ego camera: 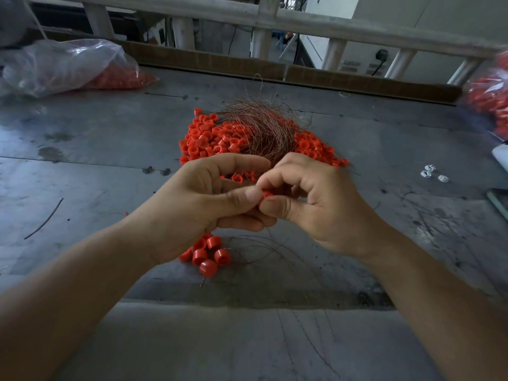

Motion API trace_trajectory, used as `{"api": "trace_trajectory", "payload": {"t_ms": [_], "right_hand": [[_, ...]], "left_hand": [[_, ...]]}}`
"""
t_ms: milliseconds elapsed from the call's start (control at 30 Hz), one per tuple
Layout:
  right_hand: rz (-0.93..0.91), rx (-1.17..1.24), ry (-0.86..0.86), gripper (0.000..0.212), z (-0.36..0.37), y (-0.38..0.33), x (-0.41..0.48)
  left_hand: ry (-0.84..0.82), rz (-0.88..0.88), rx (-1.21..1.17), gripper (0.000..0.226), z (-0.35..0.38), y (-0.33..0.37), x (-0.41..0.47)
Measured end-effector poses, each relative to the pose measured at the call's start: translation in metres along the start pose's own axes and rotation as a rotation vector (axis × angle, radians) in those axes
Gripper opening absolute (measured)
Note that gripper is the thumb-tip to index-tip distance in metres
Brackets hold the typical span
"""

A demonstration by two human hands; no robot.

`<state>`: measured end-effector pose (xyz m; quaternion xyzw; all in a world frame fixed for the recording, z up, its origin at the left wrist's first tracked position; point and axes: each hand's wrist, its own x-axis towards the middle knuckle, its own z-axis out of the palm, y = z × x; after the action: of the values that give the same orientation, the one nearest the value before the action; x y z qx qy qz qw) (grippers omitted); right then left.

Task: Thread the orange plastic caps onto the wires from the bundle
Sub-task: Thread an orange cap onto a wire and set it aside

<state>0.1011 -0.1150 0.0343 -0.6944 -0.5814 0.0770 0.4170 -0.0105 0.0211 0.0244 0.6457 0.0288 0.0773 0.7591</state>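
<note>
A heap of loose orange caps [217,138] lies on the grey table, with a bundle of thin copper wires [258,125] fanned over it. My left hand [203,199] and my right hand [316,199] meet above the table in front of the heap. Between their thumbs and forefingers they pinch one orange cap [267,194], mostly hidden by the fingers. A string of several caps on a wire [210,253] hangs below my left hand, its lower end on the table. Whether a wire runs through the pinched cap I cannot see.
A clear plastic bag of orange caps [66,67] lies at the far left, another bag of caps [492,103] at the right edge. Small white parts [433,173] sit to the right. Stray wires [44,220] lie on the table. A wooden railing [302,26] runs behind.
</note>
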Motion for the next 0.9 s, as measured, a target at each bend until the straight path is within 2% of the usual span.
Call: {"api": "trace_trajectory", "payload": {"t_ms": [133,267,467,633,767,900], "right_hand": [[-0.034,-0.056,-0.019,0.009,0.002,-0.002,-0.003],[-0.058,-0.162,-0.024,0.011,0.010,-0.002,-0.004],[-0.081,-0.150,0.033,0.011,0.012,-0.006,-0.005],[-0.020,-0.054,-0.027,0.013,0.006,-0.005,-0.004],[0.048,0.110,-0.025,0.010,0.005,-0.007,-0.004],[0.144,0.277,-0.030,0.032,0.002,-0.006,-0.003]], "left_hand": [[0.087,0.150,0.339,0.062,0.009,-0.002,-0.004],[0.102,0.162,0.353,0.065,0.012,-0.002,-0.004],[0.096,0.173,0.259,0.063,0.016,-0.001,-0.006],[0.084,0.140,0.231,0.063,0.015,0.002,-0.005],[0.036,0.038,0.092,0.046,0.009,0.003,-0.004],[0.067,0.048,-0.030,0.043,0.003,0.005,-0.001]]}}
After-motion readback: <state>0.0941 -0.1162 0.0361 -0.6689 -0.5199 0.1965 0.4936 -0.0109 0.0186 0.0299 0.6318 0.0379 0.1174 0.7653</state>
